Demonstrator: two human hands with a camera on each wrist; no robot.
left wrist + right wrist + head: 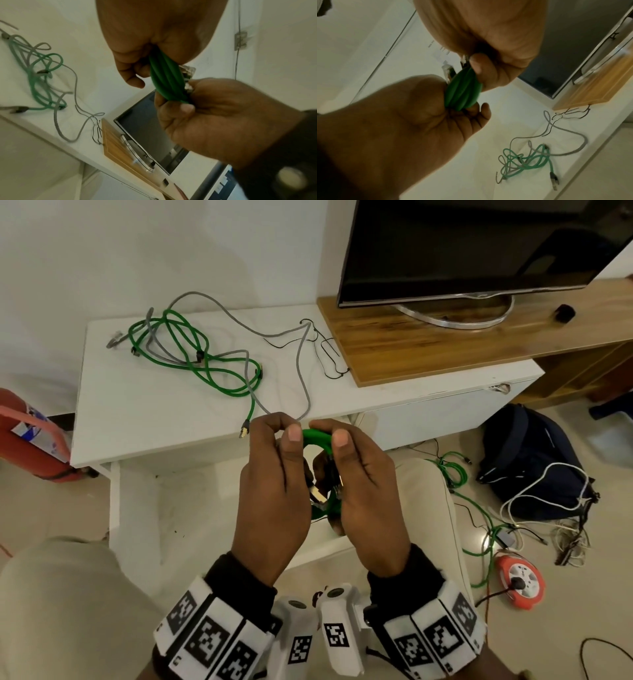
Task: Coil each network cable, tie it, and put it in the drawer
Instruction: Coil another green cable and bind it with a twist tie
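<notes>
A coiled green network cable [317, 438] is held upright between both hands, above the front edge of the white table [137, 412]. My left hand [284, 428] pinches the coil's left side with thumb and curled fingers. My right hand [330, 433] grips its right side. Plug ends [318, 494] show low in the coil between the palms. In the left wrist view the strands [167, 79] run bunched between the left hand [137, 75] and right hand [180, 105]. The right wrist view shows the same bundle [462, 90]. Whether a tie is on it, I cannot tell.
A loose green cable [191, 354] tangled with a grey cable [301, 354] lies on the table, thin black wires [325, 354] beside them. A TV [479, 251] stands on a wooden board at the right. A red extinguisher [30, 436], backpack [534, 460], cord reel [520, 580] are on the floor.
</notes>
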